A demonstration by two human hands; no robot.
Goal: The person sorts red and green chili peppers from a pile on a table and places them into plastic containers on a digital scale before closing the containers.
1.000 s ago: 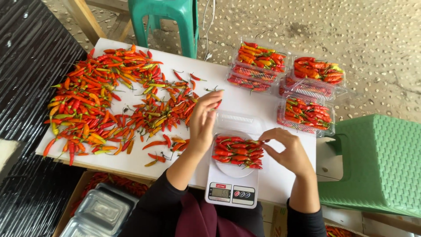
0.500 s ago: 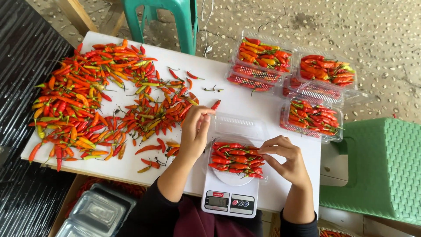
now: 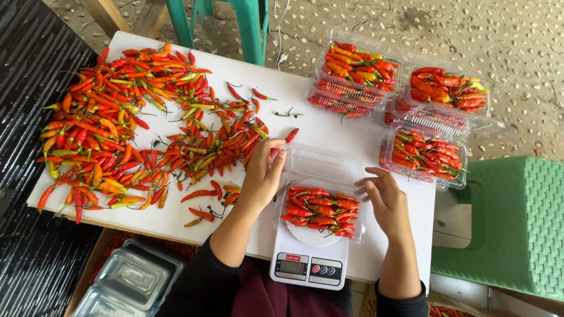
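Left hand (image 3: 261, 176): grip pinched on one red chili (image 3: 284, 141) beside the loose chili pile (image 3: 135, 129). Right hand (image 3: 385, 199): fingers apart, touching the open clear tray of chilies (image 3: 320, 208) on the white scale (image 3: 308, 267). White desk (image 3: 329, 132); filled trays (image 3: 405, 105) beyond.

Two hands in view: left hand (image 3: 261, 176); right hand (image 3: 385, 199); one kitchen scale (image 3: 308, 264) bearing one open box of chillies (image 3: 320, 208); three filled boxes (image 3: 358, 67) at the far end; one white table (image 3: 329, 132); one loose chilli heap (image 3: 123, 123), uncountable; two green stools (image 3: 505, 223).
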